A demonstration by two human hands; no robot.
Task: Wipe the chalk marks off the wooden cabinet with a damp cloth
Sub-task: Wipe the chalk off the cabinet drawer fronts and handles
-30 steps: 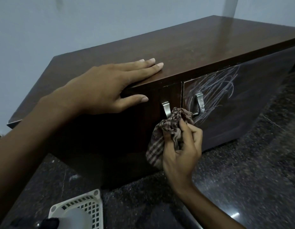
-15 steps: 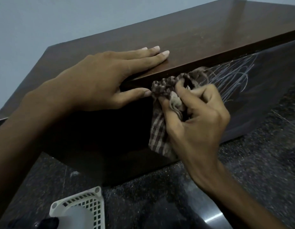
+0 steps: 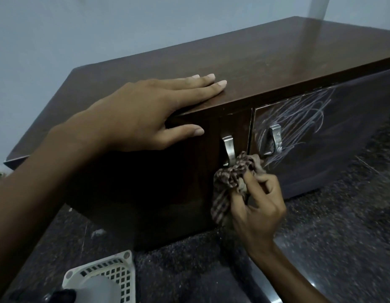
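The dark wooden cabinet (image 3: 266,62) stands on a speckled black floor. White chalk marks (image 3: 299,119) scribble across its right door around a metal handle (image 3: 275,136). A second metal handle (image 3: 229,147) is on the left door. My left hand (image 3: 146,114) lies flat over the cabinet's top front edge, fingers on top, thumb on the front. My right hand (image 3: 257,206) grips a bunched brown checked cloth (image 3: 231,176), pressed against the door fronts below the handles, at the lower edge of the chalk marks.
A white plastic lattice basket (image 3: 115,272) sits on the floor at the bottom left, with a pale rounded object inside it. A pale blue wall (image 3: 102,29) runs behind the cabinet. The polished granite floor (image 3: 342,237) extends to the right.
My right hand has carried the cloth down from the top edge of the doors to below the handles. Both handles show again. My left hand stays on the cabinet top.
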